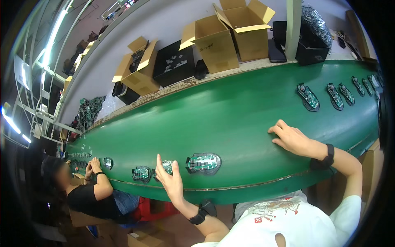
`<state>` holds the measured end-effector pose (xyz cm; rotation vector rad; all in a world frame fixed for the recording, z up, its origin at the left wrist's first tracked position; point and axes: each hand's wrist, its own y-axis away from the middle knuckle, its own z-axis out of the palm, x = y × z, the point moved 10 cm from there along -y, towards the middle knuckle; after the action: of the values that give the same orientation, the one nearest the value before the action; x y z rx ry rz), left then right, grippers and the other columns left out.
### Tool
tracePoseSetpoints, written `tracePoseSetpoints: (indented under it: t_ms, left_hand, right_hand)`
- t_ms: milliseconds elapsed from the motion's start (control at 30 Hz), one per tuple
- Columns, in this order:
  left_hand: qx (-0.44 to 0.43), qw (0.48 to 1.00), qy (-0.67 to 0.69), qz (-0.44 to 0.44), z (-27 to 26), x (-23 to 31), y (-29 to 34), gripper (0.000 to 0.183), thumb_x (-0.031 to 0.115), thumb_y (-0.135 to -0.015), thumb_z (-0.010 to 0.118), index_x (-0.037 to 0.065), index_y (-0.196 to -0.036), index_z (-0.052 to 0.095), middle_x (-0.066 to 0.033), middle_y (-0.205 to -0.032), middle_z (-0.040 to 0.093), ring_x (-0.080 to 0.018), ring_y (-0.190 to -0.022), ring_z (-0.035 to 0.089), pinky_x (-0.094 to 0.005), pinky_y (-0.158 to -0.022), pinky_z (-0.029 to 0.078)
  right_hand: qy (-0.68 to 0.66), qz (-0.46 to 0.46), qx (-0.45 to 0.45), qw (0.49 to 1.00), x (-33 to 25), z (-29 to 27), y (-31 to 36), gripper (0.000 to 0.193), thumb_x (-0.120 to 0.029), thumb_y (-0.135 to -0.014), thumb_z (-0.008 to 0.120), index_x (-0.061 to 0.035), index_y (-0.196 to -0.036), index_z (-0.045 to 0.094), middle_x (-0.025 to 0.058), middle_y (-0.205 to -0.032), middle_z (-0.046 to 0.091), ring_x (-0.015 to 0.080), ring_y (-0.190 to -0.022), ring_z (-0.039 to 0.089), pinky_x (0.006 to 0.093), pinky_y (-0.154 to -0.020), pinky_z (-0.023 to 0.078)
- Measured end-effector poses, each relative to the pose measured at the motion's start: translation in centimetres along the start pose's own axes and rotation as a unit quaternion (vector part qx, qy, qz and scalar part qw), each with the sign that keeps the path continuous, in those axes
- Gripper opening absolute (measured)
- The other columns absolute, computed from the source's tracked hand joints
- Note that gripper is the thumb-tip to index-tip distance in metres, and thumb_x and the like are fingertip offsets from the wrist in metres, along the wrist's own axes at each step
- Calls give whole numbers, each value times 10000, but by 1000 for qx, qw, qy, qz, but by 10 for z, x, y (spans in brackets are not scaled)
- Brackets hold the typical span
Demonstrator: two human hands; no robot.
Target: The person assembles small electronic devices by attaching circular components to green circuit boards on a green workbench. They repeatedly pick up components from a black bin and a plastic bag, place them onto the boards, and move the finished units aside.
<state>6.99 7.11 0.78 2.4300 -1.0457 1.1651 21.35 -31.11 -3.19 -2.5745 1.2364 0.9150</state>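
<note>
My left hand (172, 184) is raised over the near edge of the green belt, fingers stretched and thumb apart, holding nothing. Partly behind it lies a black rounded shell with a green circuit board (167, 165); I cannot tell whether the hand touches it. A similar board in its shell (203, 163) lies just right of that hand, and another shelled board (141, 174) lies to its left. My right hand (290, 138) hovers over or rests on bare belt, fingers loosely bent and apart, with nothing visible in them.
More shelled boards (308, 97) lie at the belt's far right. At the left, a co-worker (96, 191) sits with hands among boards. Open cardboard boxes (216, 43) and black bins (175, 64) line the ledge behind the green belt (185, 111), near a white post (293, 31).
</note>
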Motion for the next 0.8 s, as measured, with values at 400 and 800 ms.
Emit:
tracePoseSetpoints:
  t_ms: [400,800]
  left_hand:
    - [-116,921,-346,139,33,-26,16,808,618,-832,671,134,-1451,482,-320,-1454,371,-506,-1335,271,-608,-1128,205]
    - [-267,882,-278,271,112,69,66,753,436,-806,763,154,-1449,491,-338,-1481,355,-559,-1378,252,-602,-1140,220]
  right_hand:
    - [34,-104,75,991,-42,-32,-10,588,-324,-880,696,-30,-1330,457,195,-1170,506,369,-940,649,462,-737,569]
    - [188,42,265,945,77,-206,2,235,-292,-867,658,-88,-956,734,130,-892,706,330,-926,675,460,-787,555]
